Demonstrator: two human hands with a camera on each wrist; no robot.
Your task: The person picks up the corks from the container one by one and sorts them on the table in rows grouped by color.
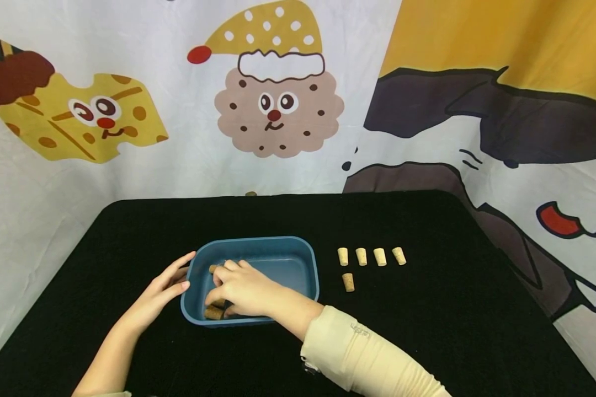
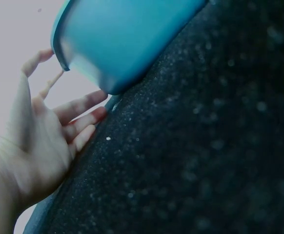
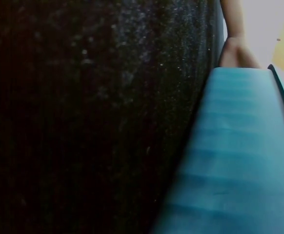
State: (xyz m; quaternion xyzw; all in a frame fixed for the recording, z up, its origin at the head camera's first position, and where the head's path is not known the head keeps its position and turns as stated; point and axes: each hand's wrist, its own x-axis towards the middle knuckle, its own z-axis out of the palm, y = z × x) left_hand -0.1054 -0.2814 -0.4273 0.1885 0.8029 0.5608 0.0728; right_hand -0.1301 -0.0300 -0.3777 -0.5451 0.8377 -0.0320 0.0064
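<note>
The right hand (image 1: 245,289) dips into the left half of the blue box (image 1: 258,240), fingers curled down among the corks (image 1: 213,312) — whether they pinch one, I cannot tell, since the knuckles cover the tips and the right wrist view shows only the outer wall. The left hand (image 1: 159,290) grips nothing; its fingers are spread loosely, tips at the box's left end, seemingly to steady it. To the right, on the black cloth (image 1: 452,342), four corks (image 1: 361,256) stand or lie in a row, with a fifth cork (image 1: 348,282) nearer the person, below the row's left end. The step in hand looks like picking a cork from the box; the next move calls for a sure pinch — then a lift clear of the rim.
</note>
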